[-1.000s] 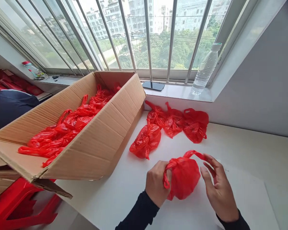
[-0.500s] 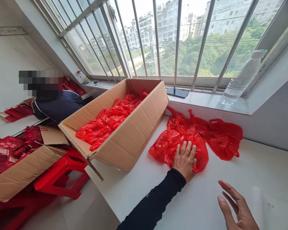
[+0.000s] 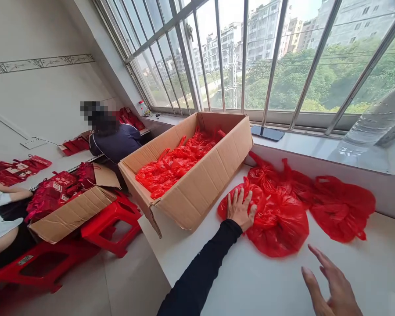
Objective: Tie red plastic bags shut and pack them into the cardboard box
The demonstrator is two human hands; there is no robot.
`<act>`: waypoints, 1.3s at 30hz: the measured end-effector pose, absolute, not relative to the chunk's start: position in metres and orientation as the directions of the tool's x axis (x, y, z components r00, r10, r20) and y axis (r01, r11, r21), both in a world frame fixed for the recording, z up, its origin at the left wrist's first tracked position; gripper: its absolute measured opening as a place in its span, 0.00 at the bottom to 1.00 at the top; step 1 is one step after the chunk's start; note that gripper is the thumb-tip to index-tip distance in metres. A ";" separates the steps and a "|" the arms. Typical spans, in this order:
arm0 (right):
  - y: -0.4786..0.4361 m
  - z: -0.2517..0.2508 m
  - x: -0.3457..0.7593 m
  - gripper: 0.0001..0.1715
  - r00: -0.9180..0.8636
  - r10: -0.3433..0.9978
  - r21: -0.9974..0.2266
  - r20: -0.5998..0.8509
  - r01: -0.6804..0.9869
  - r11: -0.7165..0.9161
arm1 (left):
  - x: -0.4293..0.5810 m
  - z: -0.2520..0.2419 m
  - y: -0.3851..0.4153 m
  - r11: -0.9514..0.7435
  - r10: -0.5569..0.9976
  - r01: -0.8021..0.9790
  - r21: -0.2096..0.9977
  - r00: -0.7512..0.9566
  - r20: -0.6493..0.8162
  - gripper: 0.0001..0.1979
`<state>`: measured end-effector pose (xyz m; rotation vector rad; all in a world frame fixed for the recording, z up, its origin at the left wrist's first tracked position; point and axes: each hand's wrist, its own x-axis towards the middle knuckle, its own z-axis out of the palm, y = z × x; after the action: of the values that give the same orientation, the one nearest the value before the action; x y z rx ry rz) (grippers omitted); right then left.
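In front of you is the barred window (image 3: 270,74), the largest thing in view, with the white sill (image 3: 304,145) running below it. Your white table (image 3: 250,281) reaches up to the wall under that sill. On its left part sits the big box (image 3: 200,197), open at the top, a heap of red bags (image 3: 179,160) inside it. Farther left is the smaller box (image 3: 82,215), full of dark red packs (image 3: 57,188); 2 red stools (image 3: 121,217) show just below it. Beyond it, a person in a dark top (image 3: 116,142) is turned away from you, and part of a person in white (image 3: 1,226) shows at the left edge.

On your table, to the right of the big box, 5 more red bags lie close together. The middle bag (image 3: 279,230) is nearest you; the right bag (image 3: 344,208) lies just beside the group, 2 back bags (image 3: 298,182) lie toward the sill, and the left bag (image 3: 223,208) is under your left hand (image 3: 239,211). That hand rests palm down, fingers spread wide, pressing on the bag without a grip; you cannot tell whether its thumb touches the middle bag. Your right hand (image 3: 332,281) hovers over the table near the middle bag, half open, thumb apart from the fingers, holding nothing.

On the sill stand a clear bottle (image 3: 365,127) at the right and, smaller, a black phone (image 3: 267,134) lying flat.
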<state>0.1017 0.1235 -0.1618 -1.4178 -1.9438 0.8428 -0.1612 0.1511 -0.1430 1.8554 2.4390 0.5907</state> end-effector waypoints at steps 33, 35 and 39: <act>0.202 -0.198 -0.016 0.32 -0.459 0.864 -0.251 0.208 0.829 0.500 | -0.185 -0.165 0.183 0.066 0.972 0.917 0.394 -0.149 0.183 0.24; 0.202 -0.201 -0.015 0.33 -0.468 0.857 -0.266 0.213 0.817 0.512 | -0.181 -0.162 0.180 0.082 0.966 0.898 0.432 -0.179 0.189 0.24; 0.203 -0.200 -0.004 0.35 -0.491 0.841 -0.301 0.228 0.786 0.540 | -0.169 -0.141 0.159 0.098 0.911 0.838 0.537 -0.293 0.291 0.26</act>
<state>-0.0043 0.2026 -0.2004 -1.3398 -2.4357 0.2222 -0.1690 0.1592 -0.1407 1.7938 2.2395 0.9627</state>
